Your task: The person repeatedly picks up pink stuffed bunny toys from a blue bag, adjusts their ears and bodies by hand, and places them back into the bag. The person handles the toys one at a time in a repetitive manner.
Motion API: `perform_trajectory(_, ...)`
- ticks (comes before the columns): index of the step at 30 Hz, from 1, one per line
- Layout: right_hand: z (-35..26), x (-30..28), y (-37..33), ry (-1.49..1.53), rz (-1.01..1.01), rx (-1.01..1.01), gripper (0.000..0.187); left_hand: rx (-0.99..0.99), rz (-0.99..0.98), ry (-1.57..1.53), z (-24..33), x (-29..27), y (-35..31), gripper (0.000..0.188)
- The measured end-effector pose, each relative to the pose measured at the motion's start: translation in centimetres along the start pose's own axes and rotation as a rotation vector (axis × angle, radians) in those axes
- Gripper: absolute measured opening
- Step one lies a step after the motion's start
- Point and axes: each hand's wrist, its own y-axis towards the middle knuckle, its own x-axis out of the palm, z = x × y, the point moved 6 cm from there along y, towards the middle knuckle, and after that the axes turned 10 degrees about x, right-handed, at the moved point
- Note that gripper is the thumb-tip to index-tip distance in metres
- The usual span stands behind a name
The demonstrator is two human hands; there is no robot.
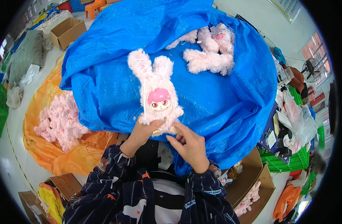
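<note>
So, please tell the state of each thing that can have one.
Pink fluffy rabbit-eared doll: face up, held
Left hand: closed on doll's lower body
Right hand: at doll's foot, grip unclear
Blue plastic sheet: wrinkled
Orange plastic bag: open, holding pink plush pieces
Brown cardboard box, upper left: open

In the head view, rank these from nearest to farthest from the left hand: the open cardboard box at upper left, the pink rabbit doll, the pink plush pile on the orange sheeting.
From the left hand:
1. Pink rabbit doll: in its grasp.
2. Pink plush pile: off to the left, on orange sheeting.
3. Open cardboard box: far upper left.
</note>
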Motion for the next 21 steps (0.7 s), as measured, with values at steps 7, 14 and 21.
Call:
perform_trajectory(7, 2.4, 1.4, 0.6, 0.222, 0.045, 0.250, 0.017, 0.191, 0.022, 0.174, 0.7, -0.9, -0.8, 0.024)
perform_trajectory(14, 1.0, 3.2, 2.9, 0.834, -0.449, 0.535, 0.017, 0.367, -0.007, 0.311, 0.7, -7.4, -2.1, 0.040)
perform_trajectory(21, 4.5, -2.3, 12.2, 0.723, -0.029, 0.454, 0.030, 0.803, 0.593, -0.633, 13.5, -10.6, -0.1, 0.061)
